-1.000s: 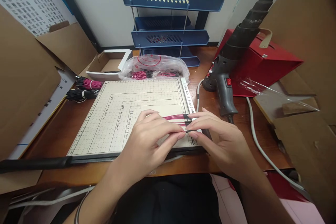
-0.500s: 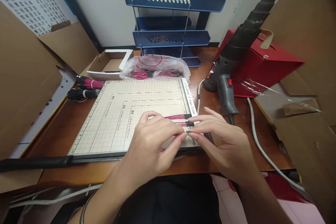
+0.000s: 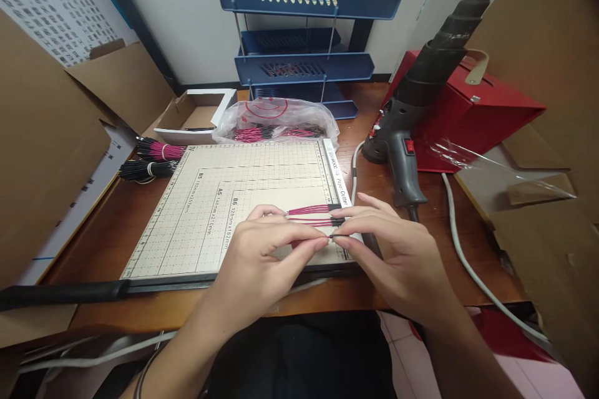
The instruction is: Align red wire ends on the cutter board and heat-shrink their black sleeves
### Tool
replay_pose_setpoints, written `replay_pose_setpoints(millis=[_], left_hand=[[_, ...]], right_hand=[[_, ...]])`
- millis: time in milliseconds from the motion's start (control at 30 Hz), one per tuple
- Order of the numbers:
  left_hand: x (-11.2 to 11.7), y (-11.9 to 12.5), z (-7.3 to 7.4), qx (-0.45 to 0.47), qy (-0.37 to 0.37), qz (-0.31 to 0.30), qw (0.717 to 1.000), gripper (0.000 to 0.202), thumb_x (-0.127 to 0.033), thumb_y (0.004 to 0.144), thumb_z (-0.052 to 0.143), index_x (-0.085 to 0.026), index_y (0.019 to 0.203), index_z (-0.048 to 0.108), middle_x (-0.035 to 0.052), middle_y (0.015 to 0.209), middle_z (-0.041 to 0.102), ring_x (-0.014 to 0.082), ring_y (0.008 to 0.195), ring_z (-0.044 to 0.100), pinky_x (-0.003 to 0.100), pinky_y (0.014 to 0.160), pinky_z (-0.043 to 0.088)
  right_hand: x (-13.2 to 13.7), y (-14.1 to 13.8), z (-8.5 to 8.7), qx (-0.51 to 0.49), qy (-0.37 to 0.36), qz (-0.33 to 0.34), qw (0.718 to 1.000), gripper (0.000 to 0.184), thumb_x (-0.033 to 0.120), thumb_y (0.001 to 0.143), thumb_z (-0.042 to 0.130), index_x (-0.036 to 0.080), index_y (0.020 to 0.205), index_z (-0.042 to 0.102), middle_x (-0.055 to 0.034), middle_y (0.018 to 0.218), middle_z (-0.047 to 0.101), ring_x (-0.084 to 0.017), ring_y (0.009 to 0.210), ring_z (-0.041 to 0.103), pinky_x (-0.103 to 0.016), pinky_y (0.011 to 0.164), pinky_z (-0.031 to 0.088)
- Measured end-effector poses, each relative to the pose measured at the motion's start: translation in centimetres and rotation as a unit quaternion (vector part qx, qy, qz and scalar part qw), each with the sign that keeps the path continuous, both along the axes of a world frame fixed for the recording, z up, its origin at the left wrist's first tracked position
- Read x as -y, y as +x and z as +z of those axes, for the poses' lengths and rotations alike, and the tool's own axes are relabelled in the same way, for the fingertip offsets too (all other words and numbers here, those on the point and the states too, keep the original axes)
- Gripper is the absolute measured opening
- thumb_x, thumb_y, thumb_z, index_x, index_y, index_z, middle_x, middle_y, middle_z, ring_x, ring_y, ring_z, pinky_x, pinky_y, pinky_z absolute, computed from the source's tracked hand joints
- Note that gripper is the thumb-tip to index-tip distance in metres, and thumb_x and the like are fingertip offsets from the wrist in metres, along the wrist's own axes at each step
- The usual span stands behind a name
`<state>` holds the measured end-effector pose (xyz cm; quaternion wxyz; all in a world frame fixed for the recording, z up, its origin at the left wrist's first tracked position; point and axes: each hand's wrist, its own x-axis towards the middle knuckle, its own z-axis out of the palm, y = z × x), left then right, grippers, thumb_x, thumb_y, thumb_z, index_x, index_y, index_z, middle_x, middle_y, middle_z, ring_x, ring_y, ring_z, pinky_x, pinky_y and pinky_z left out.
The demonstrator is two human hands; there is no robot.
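Note:
Between the fingertips of both hands, a thin wire (image 3: 331, 236) with a black sleeve is stretched above the front right of a paper cutter (image 3: 262, 168). My left hand (image 3: 262, 262) is closed in a pinch on its pinkish-red part. The thumb and index finger of my right hand (image 3: 397, 255) pinch the black end, with the other fingers spread. Just beyond the hands, several pink-red wires (image 3: 311, 208) with black ends lie side by side on the cutter's board. The fingers hide most of the held wire.
A heat gun (image 3: 407, 131) stands at the right, before a red box (image 3: 491, 103). Behind the cutter are a plastic bag (image 3: 281, 115) of wires and a blue tray rack (image 3: 304, 68). Wire bundles (image 3: 161, 149) lie left; the cutter's black handle (image 3: 65, 293) juts out front left.
My left hand has shifted slightly left, and a little more of the wire shows between the fingertips. The right hand keeps its pinch, almost in place.

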<state>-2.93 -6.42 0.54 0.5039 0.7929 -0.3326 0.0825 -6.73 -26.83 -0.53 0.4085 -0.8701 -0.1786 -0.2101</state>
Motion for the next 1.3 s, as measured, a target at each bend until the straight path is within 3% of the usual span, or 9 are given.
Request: replay_pose_setpoints(millis=[900,1033,1133,1300], left_hand=[[-0.3,-0.2,-0.9,-0.028,0.010,-0.004,1.000,0.009,-0.015,0.094,0.069,-0.022,0.091,0.074,-0.0044,0.081,0.076,0.0127,0.072,0.066,0.035,0.083,0.045],[-0.2,-0.3,-1.3,0.005,0.053,0.026,0.998,0.009,-0.019,0.093,0.071,-0.023,0.100,0.074,-0.0007,0.098,0.078,0.0177,0.089,0.067,0.038,0.089,0.046],[-0.3,-0.6,-1.4,0.075,0.104,0.079,0.989,0.015,-0.023,0.092,0.073,-0.022,0.107,0.073,0.0035,0.115,0.076,0.0237,0.102,0.062,0.043,0.094,0.045],[-0.4,-1.7,-1.9,0.176,0.195,0.114,0.958,0.016,-0.025,0.096,0.065,-0.021,0.111,0.072,0.0047,0.121,0.074,0.0285,0.108,0.061,0.052,0.102,0.043]], right_hand=[[0.4,0.5,-0.6,-0.017,0.012,0.039,0.999,0.006,0.021,0.092,0.069,0.026,0.090,0.071,0.0043,0.085,0.078,-0.017,0.091,0.075,-0.048,0.113,0.042],[0.7,0.6,-0.8,-0.022,0.006,0.041,0.999,0.006,0.022,0.093,0.068,0.025,0.088,0.072,0.0018,0.086,0.077,-0.018,0.090,0.072,-0.041,0.097,0.048],[1.1,0.7,-1.2,-0.034,-0.032,0.003,0.999,0.008,0.025,0.093,0.067,0.026,0.089,0.073,-0.0023,0.092,0.072,-0.020,0.095,0.066,-0.040,0.086,0.049],[1.5,0.6,-1.8,-0.047,-0.116,-0.056,0.990,0.010,0.027,0.094,0.064,0.029,0.094,0.074,-0.0067,0.127,0.060,-0.027,0.126,0.054,-0.051,0.103,0.042]])
